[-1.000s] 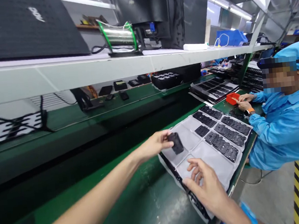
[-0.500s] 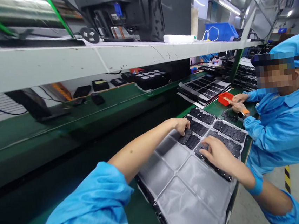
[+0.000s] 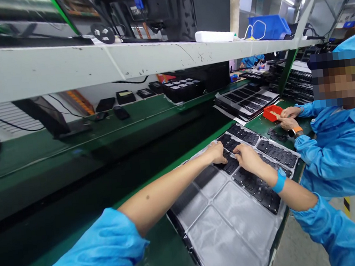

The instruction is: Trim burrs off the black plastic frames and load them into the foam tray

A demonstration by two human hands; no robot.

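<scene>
A compartment tray lies on the green bench in front of me, with translucent grey film in its near compartments. Thin black plastic parts fill its far compartments in rows. My left hand is closed at a partly filled compartment, its fingertips down on a black plastic part. Just right of it, my right hand hangs low over the same parts. Its thumb and index finger are bent and a little apart, with nothing visible between them; the other fingers are hidden.
A co-worker in blue sits at right, both hands at a red bin. Behind the tray stands a stack of filled trays. A white shelf beam crosses above the bench. Black blocks sit on the back ledge.
My right hand has moved up and left, close beside my left hand, uncovering the parts it hid. My left hand stays at the same compartment. The camera view has shifted slightly.
</scene>
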